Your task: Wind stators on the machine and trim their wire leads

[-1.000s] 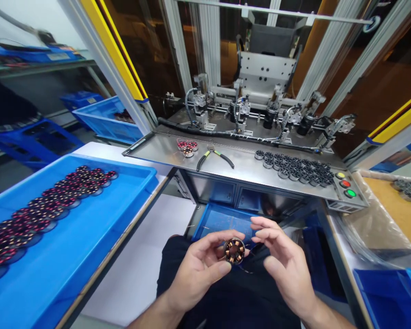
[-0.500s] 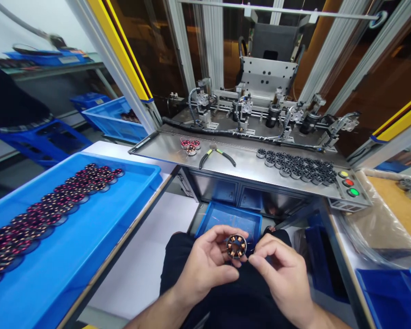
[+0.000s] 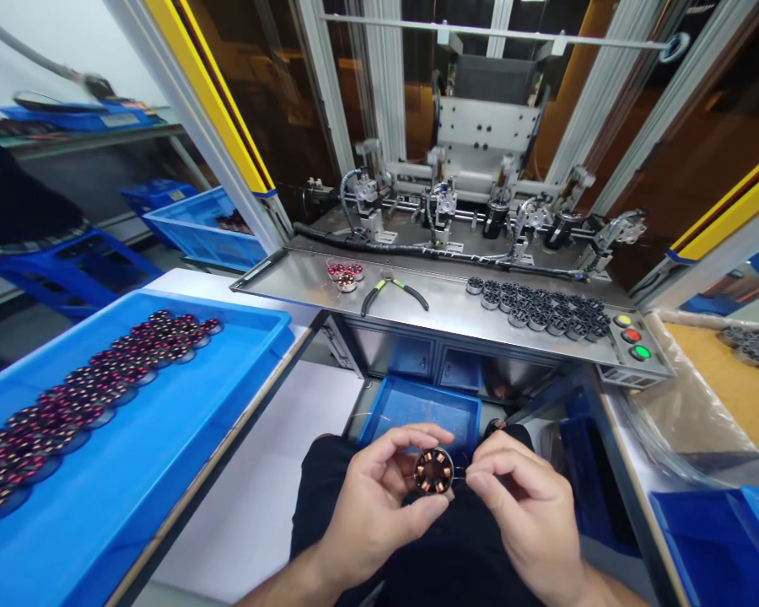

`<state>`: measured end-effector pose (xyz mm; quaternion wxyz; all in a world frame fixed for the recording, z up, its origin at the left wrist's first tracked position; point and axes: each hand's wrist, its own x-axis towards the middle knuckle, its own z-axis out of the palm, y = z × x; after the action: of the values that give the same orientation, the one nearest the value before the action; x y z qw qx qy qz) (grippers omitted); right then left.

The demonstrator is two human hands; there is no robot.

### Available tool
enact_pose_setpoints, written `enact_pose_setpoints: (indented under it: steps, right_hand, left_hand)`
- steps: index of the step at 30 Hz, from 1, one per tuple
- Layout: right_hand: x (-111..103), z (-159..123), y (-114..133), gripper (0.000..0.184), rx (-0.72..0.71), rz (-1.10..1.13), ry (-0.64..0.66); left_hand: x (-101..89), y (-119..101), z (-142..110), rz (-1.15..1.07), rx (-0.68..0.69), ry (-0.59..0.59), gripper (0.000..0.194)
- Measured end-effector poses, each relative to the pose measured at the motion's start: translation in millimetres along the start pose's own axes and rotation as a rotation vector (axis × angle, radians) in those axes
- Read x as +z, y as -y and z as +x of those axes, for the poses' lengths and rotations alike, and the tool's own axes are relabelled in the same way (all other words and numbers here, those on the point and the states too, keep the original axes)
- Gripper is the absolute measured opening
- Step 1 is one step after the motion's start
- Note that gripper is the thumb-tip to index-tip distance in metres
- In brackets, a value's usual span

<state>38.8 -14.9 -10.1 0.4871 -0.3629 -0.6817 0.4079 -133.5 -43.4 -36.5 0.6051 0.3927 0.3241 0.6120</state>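
A round motor stator wound with copper coils faces me above my lap. My left hand grips its rim between the thumb below and the fingers above. Thin wire ends stick out from the stator's right side. The thumb and forefinger of my right hand are pinched together at these wires, just right of the stator. On the metal ledge, several wound stators sit near pliers with green and black handles, which lie spread.
Rows of wound stators fill part of a blue tray on the left. Unwound dark cores stand on the ledge before the winding machine. Coloured push buttons are at the right. Below is a blue bin.
My left thumb has come up onto the stator's lower rim, and the stator has turned slightly. My right hand stays pinched at the wires. The view has shifted a little.
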Motion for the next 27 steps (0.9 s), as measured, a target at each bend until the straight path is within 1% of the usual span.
enact_pose_setpoints:
  steps: [2, 4, 5, 8, 12, 14, 17, 20, 22, 25, 27]
  right_hand:
    - [-1, -1, 0, 0.014, -0.029, 0.003, 0.016]
    - [-3, -1, -2, 0.01, -0.046, 0.016, 0.044]
    - [-4, -1, -4, 0.01, -0.059, 0.018, 0.054]
    - [-5, 2, -9, 0.022, -0.111, 0.009, 0.079]
    - [0, 5, -11, 0.028, -0.173, 0.011, 0.13]
    - [3, 5, -9, 0.025, -0.195, -0.012, 0.097]
    - [10, 0, -4, 0.023, -0.21, -0.036, 0.005]
    - [19, -5, 1, 0.027, -0.25, -0.021, -0.05]
    - [23, -6, 3, 0.029, -0.291, -0.015, -0.06]
    - [19, -3, 2, 0.02, -0.318, 0.012, -0.039]
    - [11, 2, -3, 0.015, -0.285, 0.054, -0.007]
  left_hand:
    - [0.1, -1, 0, 0.021, 0.024, -0.021, 0.034]
    - [-0.5, -3, 0, 0.033, 0.013, -0.038, 0.033]
    - [-0.9, -3, 0, 0.033, 0.0, -0.042, 0.033]
    - [-1.9, -4, -2, 0.021, -0.009, -0.035, 0.034]
    - [-2.9, -2, 0, 0.0, 0.026, 0.005, 0.034]
    - [-3.6, -2, 1, 0.015, 0.049, 0.002, 0.035]
    - [-3.9, -1, 1, 0.089, 0.121, -0.03, 0.037]
    - [-1.2, -1, -1, 0.181, 0.215, -0.074, 0.042]
    - [1.6, -2, -1, 0.215, 0.253, -0.097, 0.045]
    - [3.8, -4, 0, 0.187, 0.253, -0.093, 0.043]
    - [3.0, -4, 2, 0.112, 0.19, -0.059, 0.037]
